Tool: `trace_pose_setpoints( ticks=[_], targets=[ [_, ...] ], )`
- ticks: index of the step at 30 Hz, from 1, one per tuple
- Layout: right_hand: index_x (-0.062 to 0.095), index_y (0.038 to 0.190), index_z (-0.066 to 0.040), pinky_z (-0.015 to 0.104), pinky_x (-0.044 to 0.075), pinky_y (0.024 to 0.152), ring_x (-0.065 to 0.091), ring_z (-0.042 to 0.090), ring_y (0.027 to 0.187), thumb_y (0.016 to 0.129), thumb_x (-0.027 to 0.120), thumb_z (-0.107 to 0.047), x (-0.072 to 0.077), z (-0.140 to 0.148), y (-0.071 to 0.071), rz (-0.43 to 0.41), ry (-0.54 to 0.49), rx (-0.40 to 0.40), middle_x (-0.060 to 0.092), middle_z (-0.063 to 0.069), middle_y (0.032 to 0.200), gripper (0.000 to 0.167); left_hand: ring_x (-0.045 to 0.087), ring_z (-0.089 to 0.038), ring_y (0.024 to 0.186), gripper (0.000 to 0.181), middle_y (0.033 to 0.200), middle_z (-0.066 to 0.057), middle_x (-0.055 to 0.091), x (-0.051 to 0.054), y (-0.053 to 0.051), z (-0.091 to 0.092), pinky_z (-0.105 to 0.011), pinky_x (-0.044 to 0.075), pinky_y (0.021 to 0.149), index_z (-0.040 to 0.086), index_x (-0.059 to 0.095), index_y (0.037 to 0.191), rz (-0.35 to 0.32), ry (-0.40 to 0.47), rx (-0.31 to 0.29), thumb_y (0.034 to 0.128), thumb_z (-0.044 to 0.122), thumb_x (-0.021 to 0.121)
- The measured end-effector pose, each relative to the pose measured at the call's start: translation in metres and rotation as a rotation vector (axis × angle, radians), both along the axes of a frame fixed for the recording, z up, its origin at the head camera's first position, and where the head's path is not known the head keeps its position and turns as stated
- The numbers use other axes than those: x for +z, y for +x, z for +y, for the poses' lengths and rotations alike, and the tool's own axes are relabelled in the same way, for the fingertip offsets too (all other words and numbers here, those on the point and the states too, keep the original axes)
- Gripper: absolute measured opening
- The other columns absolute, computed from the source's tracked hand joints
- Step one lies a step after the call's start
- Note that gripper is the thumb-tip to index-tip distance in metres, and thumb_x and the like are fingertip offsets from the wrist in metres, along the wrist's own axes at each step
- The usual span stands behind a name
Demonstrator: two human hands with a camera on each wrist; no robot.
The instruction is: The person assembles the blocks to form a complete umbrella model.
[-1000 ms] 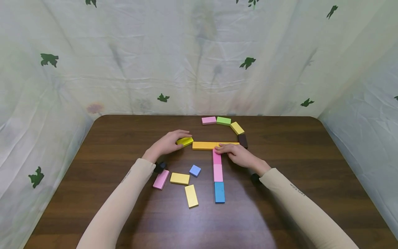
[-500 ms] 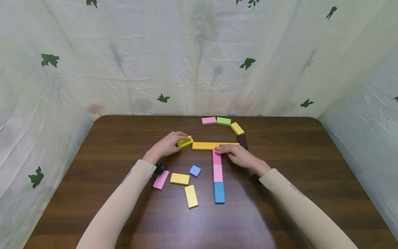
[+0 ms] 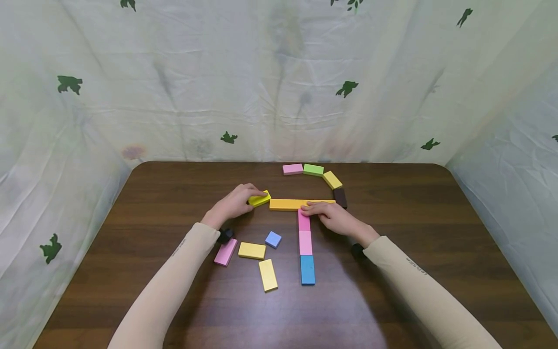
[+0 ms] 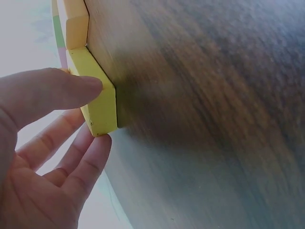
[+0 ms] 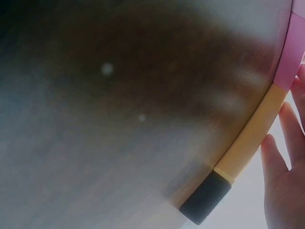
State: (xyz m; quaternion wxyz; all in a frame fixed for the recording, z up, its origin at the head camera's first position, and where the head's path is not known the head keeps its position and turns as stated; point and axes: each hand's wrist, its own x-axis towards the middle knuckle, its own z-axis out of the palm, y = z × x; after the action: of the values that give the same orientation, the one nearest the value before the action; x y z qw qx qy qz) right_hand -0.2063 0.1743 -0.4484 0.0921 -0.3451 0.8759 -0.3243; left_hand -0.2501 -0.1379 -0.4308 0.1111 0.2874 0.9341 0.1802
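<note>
My left hand (image 3: pixel 232 202) holds a bright yellow block (image 3: pixel 260 198) at the left end of a row of orange blocks (image 3: pixel 285 205). In the left wrist view the thumb lies on one side of the yellow block (image 4: pixel 105 107), and the fingers are at its far side and end. Its other end meets the orange block (image 4: pixel 76 24) at a slight angle. My right hand (image 3: pixel 337 218) rests with extended fingers where the orange row meets a pink block (image 3: pixel 304 222). In the right wrist view its fingertips touch the orange block's edge (image 5: pixel 250 133).
A dark block (image 3: pixel 340 198), yellow block (image 3: pixel 333 180), green block (image 3: pixel 313 169) and pink block (image 3: pixel 292 169) curve behind the row. A blue block (image 3: pixel 307 270) ends the column below. Loose blocks, including a small blue one (image 3: pixel 273 239), lie near my left forearm.
The left fingers have shifted slightly on the yellow block, which shows a little more and sits a touch nearer. My right hand and the other blocks have stayed in place.
</note>
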Motion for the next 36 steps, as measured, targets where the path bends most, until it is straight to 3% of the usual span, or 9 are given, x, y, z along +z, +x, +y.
trace_pose_setpoints(
  ticks=[10, 16, 28, 36],
  targets=[
    [0.063, 0.126, -0.003, 0.042, 0.033, 0.105, 0.044, 0.025, 0.130, 0.090, 0.042, 0.012, 0.000, 0.001, 0.000, -0.006, -0.002, 0.002, 0.058, 0.009, 0.131, 0.044, 0.049, -0.032, 0.111, 0.046, 0.122, -0.018, 0.055, 0.004, -0.004, 0.004, -0.042, 0.041, 0.095, 0.006, 0.060, 0.130, 0.016, 0.030, 0.039, 0.0854, -0.002, 0.063],
    [0.063, 0.126, -0.003, 0.042, 0.033, 0.105, 0.044, 0.025, 0.130, 0.090, 0.043, 0.012, -0.001, 0.001, -0.001, -0.005, 0.000, 0.000, 0.059, 0.008, 0.130, 0.044, 0.047, -0.032, 0.116, 0.047, 0.127, -0.017, 0.053, 0.004, -0.012, 0.012, -0.043, 0.039, 0.099, 0.010, 0.059, 0.132, -0.007, 0.020, 0.086, 0.0870, -0.001, 0.063],
    [0.063, 0.126, -0.004, 0.042, 0.034, 0.105, 0.045, 0.025, 0.130, 0.090, 0.044, 0.011, 0.001, 0.000, 0.000, -0.006, 0.007, -0.003, 0.060, 0.007, 0.129, 0.043, 0.045, -0.031, 0.117, 0.047, 0.128, -0.017, 0.052, 0.001, -0.031, 0.029, -0.041, 0.038, 0.099, 0.011, 0.059, 0.133, -0.021, 0.038, 0.113, 0.0872, 0.000, 0.061],
    [0.062, 0.127, -0.004, 0.042, 0.033, 0.105, 0.044, 0.024, 0.130, 0.090, 0.044, 0.011, 0.002, 0.000, 0.000, -0.021, 0.011, -0.011, 0.059, 0.008, 0.130, 0.044, 0.045, -0.032, 0.118, 0.047, 0.128, -0.018, 0.051, 0.000, -0.037, 0.037, -0.041, 0.038, 0.099, 0.009, 0.058, 0.134, -0.019, 0.044, 0.123, 0.0877, 0.000, 0.060]
  ],
)
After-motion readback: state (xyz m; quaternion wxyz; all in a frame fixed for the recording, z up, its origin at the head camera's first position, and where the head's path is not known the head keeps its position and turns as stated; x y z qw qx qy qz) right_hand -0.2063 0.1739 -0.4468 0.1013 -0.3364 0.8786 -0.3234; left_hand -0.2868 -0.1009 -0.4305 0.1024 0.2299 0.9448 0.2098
